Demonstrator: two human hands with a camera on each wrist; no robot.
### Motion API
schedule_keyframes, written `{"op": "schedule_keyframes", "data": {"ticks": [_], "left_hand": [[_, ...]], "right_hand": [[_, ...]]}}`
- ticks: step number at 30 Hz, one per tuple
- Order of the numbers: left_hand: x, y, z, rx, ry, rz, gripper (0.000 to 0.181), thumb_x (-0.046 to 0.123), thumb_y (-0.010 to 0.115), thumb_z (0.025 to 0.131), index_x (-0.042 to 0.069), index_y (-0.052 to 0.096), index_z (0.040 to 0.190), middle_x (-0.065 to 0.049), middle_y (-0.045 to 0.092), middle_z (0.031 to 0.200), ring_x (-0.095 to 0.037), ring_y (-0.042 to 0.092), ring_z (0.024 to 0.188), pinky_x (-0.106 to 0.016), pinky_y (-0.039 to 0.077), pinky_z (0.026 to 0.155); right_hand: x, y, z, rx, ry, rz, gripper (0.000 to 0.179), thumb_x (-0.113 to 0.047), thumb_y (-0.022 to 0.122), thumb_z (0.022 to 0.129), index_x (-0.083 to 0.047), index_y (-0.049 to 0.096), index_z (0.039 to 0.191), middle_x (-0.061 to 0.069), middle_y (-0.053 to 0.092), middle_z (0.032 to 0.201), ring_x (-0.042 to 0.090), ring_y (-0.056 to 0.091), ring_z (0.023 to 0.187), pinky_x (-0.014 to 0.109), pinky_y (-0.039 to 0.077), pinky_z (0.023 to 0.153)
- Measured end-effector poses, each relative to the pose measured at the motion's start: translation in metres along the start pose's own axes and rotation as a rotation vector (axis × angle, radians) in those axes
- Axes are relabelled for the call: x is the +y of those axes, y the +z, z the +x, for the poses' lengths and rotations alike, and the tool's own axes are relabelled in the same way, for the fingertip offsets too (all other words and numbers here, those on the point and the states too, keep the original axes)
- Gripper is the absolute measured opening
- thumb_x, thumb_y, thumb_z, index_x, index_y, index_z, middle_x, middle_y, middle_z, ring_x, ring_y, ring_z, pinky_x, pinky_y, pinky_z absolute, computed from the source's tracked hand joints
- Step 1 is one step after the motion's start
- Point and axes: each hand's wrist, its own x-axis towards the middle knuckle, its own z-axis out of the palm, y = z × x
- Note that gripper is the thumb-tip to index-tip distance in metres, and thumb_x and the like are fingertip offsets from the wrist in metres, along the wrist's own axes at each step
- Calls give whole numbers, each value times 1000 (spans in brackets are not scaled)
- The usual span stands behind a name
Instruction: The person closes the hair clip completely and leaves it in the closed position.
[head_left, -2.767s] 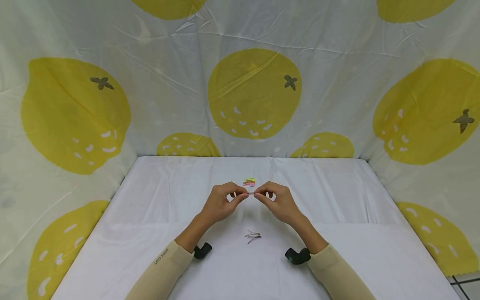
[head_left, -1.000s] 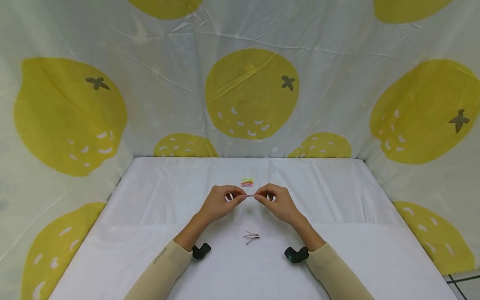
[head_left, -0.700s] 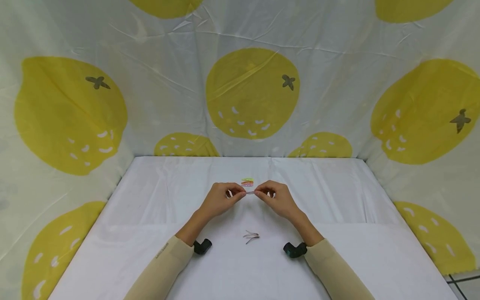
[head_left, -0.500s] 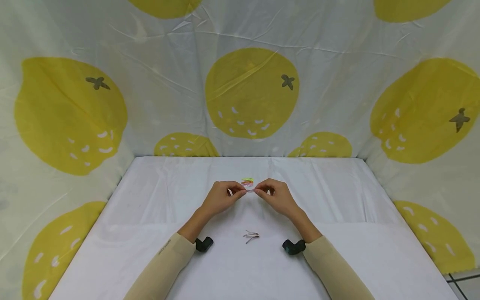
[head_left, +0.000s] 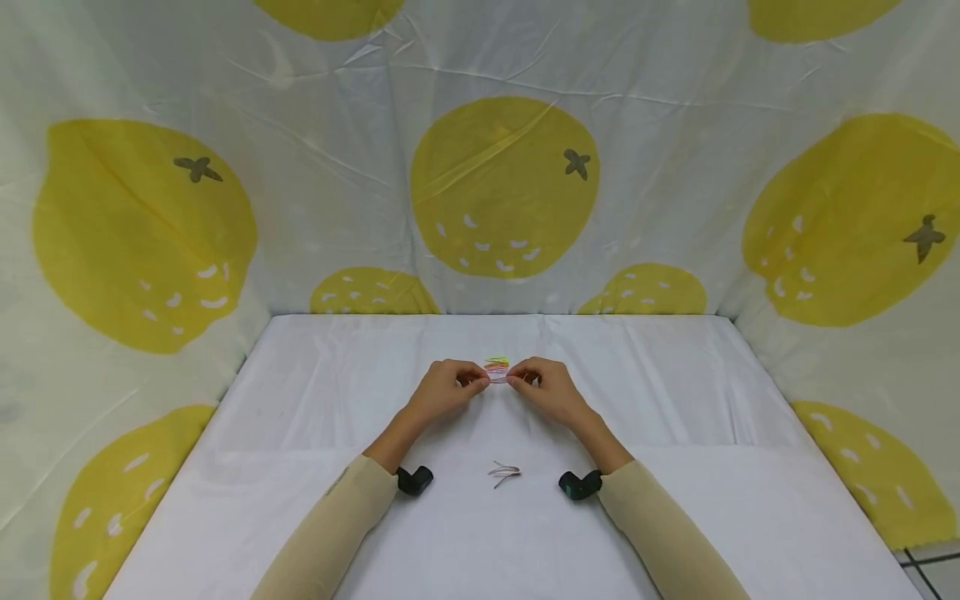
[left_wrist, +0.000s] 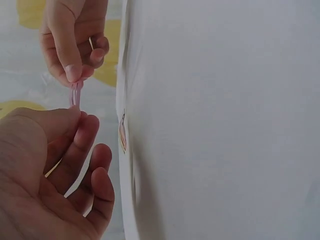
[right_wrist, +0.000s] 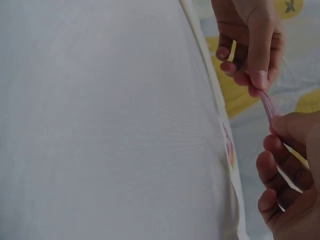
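Note:
Between my two hands is a thin pink looped strip [head_left: 498, 381], its strands side by side. The left wrist view shows the pink strip [left_wrist: 75, 95] close up, with both ends hidden in fingers. My left hand [head_left: 448, 387] pinches one end between thumb and index finger. At the other end, my right hand [head_left: 551, 392] has the same kind of pinch. Just beyond the fingertips lies a row of small slim pieces [head_left: 497, 364] in yellow-green, orange and pink. Nearer the body, several thin brownish strips [head_left: 506, 473] lie loosely together.
A white cloth covers the table [head_left: 645, 517]. Behind and on both sides stands a pale curtain [head_left: 675, 200] with big yellow lemon prints. A black wrist device [head_left: 415, 481] is on the left wrist, another black device [head_left: 580, 485] on the right.
Both hands have shifted slightly forward toward the coloured row, still pinching the pink strip. Its strands now show farther apart. The brownish strips stay where they were.

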Motion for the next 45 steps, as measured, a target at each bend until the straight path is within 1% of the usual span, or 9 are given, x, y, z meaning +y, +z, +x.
{"op": "schedule_keyframes", "data": {"ticks": [3, 6, 10, 16, 25, 32, 36, 41, 45], "left_hand": [[0, 3, 4, 3, -18, 12, 13, 30, 74, 96, 19, 80, 99, 7, 74, 84, -7, 60, 73, -26, 49, 69], [-1, 6, 7, 9, -51, 19, 12, 28, 75, 96, 18, 80, 98, 6, 74, 84, -7, 59, 72, -26, 48, 67], [-3, 8, 11, 23, -113, -6, 10, 25, 76, 95, 17, 80, 96, 5, 75, 84, -7, 62, 73, -27, 51, 69], [-6, 10, 17, 33, -174, -32, 11, 25, 75, 94, 16, 80, 95, 3, 75, 82, -10, 64, 73, -28, 52, 68], [-6, 11, 23, 26, -255, 22, 13, 27, 75, 93, 15, 81, 92, 5, 74, 79, -9, 62, 73, -26, 48, 66], [-3, 12, 27, 23, -310, 65, 14, 30, 76, 92, 17, 79, 86, 4, 70, 78, -13, 59, 72, -27, 44, 62], [-3, 11, 27, 22, -321, 75, 14, 29, 76, 91, 17, 78, 83, 4, 69, 76, -13, 58, 72, -27, 43, 62], [-2, 10, 27, 35, -299, 75, 14, 27, 77, 90, 15, 78, 82, 3, 69, 74, -13, 58, 70, -27, 43, 62], [-2, 10, 27, 30, -301, 70, 15, 27, 78, 89, 14, 77, 83, 3, 69, 73, -12, 57, 69, -26, 43, 62]], "right_hand": [[3, 2, 2, 6, 25, -9, 8, -20, 74, 96, -15, 79, 100, -2, 74, 91, 10, 61, 78, 25, 50, 70], [5, 4, 5, 10, 51, -17, 7, -18, 75, 96, -15, 79, 100, 0, 74, 90, 10, 60, 77, 25, 49, 70], [7, 7, 10, 1, 83, -20, 7, -17, 75, 96, -14, 79, 100, 2, 74, 89, 11, 59, 74, 25, 49, 69], [9, 10, 15, -11, 132, -47, 6, -17, 75, 94, -15, 79, 97, 1, 73, 87, 10, 59, 71, 26, 49, 68], [12, 14, 21, -25, 160, -79, 7, -18, 74, 94, -15, 80, 95, -1, 72, 83, 10, 58, 69, 26, 48, 67], [13, 15, 26, -44, 177, -109, 7, -19, 76, 93, -13, 79, 93, -2, 69, 78, 10, 57, 70, 26, 47, 66], [14, 15, 27, -53, 195, -108, 7, -18, 76, 92, -12, 79, 93, -2, 67, 75, 10, 56, 68, 25, 46, 65], [11, 15, 27, -61, 216, -103, 8, -19, 76, 92, -11, 78, 93, -1, 66, 75, 12, 55, 69, 26, 45, 65], [10, 15, 26, -74, 246, -91, 9, -19, 75, 93, -11, 77, 95, 0, 64, 77, 13, 54, 70, 26, 44, 65]]}}
